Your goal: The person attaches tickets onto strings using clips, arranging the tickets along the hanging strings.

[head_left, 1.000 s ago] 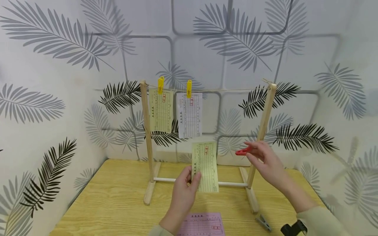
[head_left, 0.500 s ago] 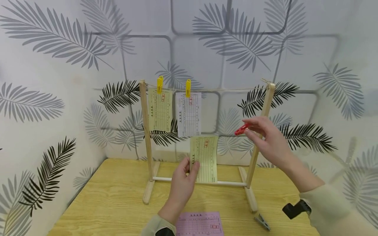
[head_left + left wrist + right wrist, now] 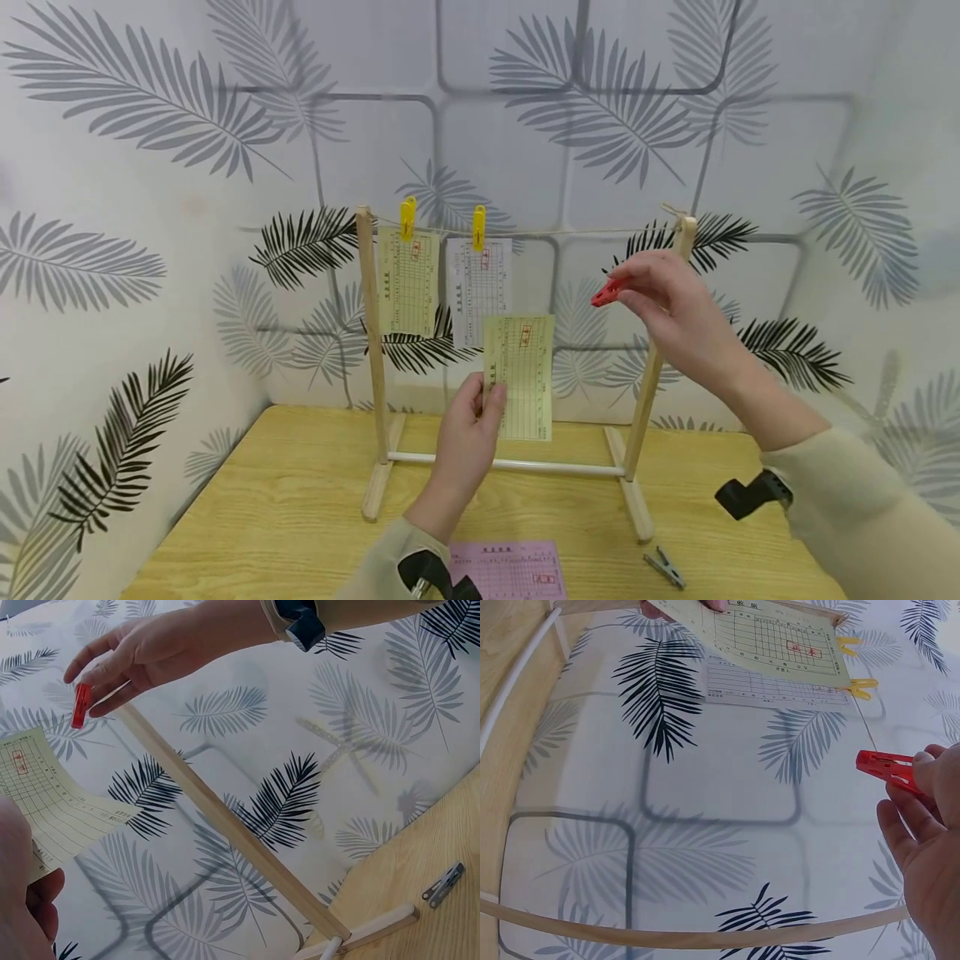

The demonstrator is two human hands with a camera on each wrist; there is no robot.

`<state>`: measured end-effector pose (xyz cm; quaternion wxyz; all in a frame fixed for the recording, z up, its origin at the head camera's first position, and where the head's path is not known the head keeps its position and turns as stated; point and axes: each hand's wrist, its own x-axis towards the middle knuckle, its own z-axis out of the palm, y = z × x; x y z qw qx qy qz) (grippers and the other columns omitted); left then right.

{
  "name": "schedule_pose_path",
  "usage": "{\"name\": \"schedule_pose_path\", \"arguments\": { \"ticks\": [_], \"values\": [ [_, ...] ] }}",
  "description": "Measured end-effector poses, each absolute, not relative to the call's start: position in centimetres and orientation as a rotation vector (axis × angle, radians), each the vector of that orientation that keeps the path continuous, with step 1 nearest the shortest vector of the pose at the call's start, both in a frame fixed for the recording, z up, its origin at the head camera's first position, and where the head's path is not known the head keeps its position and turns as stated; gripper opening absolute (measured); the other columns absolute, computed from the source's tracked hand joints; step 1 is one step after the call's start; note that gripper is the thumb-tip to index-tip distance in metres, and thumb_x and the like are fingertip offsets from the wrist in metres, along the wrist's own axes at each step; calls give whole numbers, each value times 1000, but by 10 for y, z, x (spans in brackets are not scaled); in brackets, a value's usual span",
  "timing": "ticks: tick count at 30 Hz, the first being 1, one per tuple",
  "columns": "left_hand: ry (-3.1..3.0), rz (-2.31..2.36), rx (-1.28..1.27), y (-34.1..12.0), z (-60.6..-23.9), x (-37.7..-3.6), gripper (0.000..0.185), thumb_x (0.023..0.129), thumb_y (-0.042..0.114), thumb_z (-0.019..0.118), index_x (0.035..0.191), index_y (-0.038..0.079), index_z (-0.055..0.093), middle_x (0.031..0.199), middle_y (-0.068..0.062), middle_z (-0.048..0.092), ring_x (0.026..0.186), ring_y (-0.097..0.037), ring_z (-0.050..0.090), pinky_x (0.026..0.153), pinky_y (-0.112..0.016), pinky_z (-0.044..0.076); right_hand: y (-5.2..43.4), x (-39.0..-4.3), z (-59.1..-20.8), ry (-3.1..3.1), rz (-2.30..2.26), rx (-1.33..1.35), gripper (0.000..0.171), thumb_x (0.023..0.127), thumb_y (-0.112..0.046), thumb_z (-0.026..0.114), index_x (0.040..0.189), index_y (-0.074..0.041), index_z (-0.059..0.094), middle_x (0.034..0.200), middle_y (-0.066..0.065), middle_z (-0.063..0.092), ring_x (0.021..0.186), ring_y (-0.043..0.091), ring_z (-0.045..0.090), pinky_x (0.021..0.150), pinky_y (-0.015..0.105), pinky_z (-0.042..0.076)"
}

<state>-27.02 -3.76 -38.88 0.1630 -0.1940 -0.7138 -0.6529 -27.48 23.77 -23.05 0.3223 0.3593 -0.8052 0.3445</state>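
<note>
Leaf-patterned walls back a wooden table (image 3: 300,517) bearing a rack (image 3: 371,350) with two slips pegged at the string's left end. Left hand (image 3: 468,437), raised upright, pinches a yellow slip (image 3: 519,375) by its lower left edge, below the string. Right hand (image 3: 667,312), raised near the right post, pinches a red peg (image 3: 606,292) pointing left.

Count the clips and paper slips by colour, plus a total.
Yellow clips: 2, on the string
Red clip: 1, pinched in the right hand
Grey clip: 1, on the table
Yellow slips: 2, one hanging, one pinched in the left hand
White slip: 1, hanging
Pink slip: 1, on the table
Total: 8
</note>
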Motion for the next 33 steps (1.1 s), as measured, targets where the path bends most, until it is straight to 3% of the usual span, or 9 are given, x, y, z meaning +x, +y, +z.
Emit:
{"name": "schedule_pose_path", "arguments": {
  "ticks": [11,22,30,33],
  "values": [
    [-1990,-1942,-582,-32,-370,-281,25,118,28,56,112,4,62,71,2,36,57,-13,30,53,-27,29,219,-284,-194,-2133,916,929,27,108,8,63,134,1,65,120,11,72,107,11,70,90,15,51],
    [-1944,-2057,-568,-24,-363,-287,30,117,26,58,95,8,48,71,3,34,60,-13,30,54,-25,27,210,-298,-172,-2176,914,786,23,113,0,59,135,0,65,113,13,75,104,11,67,91,18,50],
    [-1952,-2063,-575,-21,-356,-292,32,117,28,58,94,10,47,71,3,34,60,-13,30,55,-25,29,206,-306,-161,-2221,954,709,19,113,-3,60,132,0,63,117,16,73,110,28,72,94,20,51],
    [-1960,-2058,-562,-19,-353,-294,32,117,28,58,93,10,47,71,3,35,59,-13,31,54,-25,29,205,-309,-158,-2212,951,688,13,113,-4,62,125,-2,64,114,15,74,106,20,72,92,22,50]
  ]
}}
